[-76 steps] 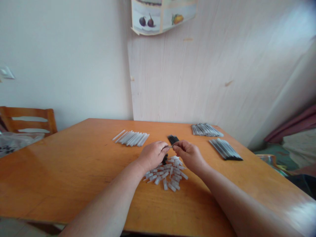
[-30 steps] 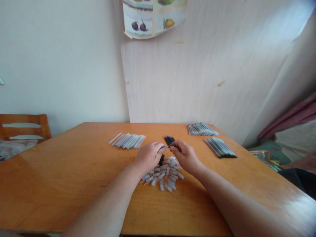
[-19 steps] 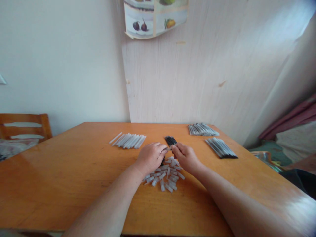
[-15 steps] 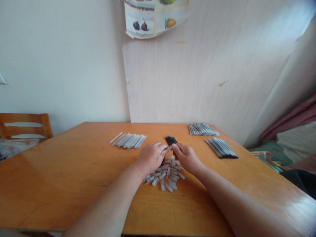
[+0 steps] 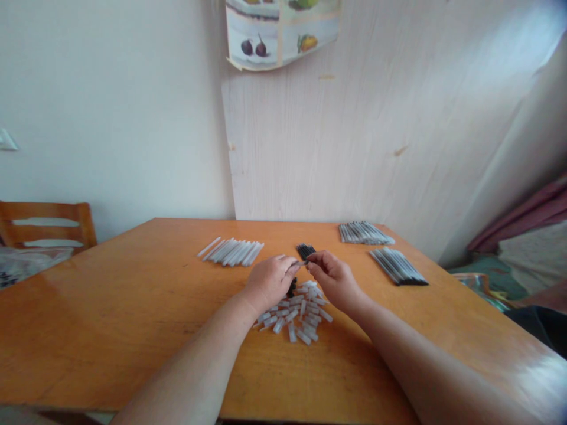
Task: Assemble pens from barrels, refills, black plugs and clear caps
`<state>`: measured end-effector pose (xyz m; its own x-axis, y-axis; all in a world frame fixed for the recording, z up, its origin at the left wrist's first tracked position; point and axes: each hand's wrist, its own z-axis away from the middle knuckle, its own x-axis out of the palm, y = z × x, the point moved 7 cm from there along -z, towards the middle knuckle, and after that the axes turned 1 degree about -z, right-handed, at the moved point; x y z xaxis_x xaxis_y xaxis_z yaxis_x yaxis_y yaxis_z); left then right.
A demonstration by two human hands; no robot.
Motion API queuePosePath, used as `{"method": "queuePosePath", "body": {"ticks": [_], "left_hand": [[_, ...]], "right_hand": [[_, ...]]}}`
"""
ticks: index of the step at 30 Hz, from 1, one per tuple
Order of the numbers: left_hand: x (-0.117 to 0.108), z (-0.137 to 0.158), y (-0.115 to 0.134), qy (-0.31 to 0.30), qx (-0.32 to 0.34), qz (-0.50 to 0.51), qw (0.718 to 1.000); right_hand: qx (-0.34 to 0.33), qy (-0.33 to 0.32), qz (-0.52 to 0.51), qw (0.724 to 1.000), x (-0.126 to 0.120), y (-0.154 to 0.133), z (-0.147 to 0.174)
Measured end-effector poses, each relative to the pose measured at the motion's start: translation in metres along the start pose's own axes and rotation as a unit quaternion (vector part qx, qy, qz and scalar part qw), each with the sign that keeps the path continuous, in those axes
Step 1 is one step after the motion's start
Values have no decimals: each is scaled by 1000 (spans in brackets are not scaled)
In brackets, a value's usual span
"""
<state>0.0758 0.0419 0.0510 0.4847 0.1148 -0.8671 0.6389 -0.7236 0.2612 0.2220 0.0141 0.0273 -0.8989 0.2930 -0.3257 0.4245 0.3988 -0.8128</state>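
Observation:
Over the middle of the table my left hand [image 5: 273, 280] is closed around a thin pen [image 5: 302, 263], mostly hidden in the fingers. My right hand [image 5: 333, 276] pinches the other end of that pen, so the two hands almost touch. Just below them lies a loose pile of whitish translucent pen caps [image 5: 303, 313]. Small black pieces [image 5: 291, 287] sit beside the pile, partly covered by my left hand. Slim black sticks like pen refills [image 5: 305, 250] lie in a bundle right behind the fingers.
White pen barrels [image 5: 233, 252] lie in a row at the back left. Pens with black ends [image 5: 397, 267] and another stack of pens [image 5: 365, 232] lie at the right of the wooden table [image 5: 133, 307]. A wooden chair [image 5: 46, 224] stands at the left.
The fingers of my right hand have shifted slightly on the end of the pen. My left hand keeps its hold, and the piles look the same.

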Motion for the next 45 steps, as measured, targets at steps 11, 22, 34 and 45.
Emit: {"method": "queuePosePath", "body": {"ticks": [11, 22, 34, 45], "left_hand": [[-1, 1, 7, 10, 36, -19, 999], [-2, 1, 10, 12, 51, -25, 998], [2, -1, 1, 2, 6, 46, 999], [2, -1, 1, -11, 3, 36, 999]], "right_hand": [[12, -14, 108, 994, -2, -7, 2], [43, -32, 57, 997, 1, 7, 0], [-7, -18, 33, 999, -2, -10, 2], [6, -36, 57, 998, -2, -9, 2]]}}
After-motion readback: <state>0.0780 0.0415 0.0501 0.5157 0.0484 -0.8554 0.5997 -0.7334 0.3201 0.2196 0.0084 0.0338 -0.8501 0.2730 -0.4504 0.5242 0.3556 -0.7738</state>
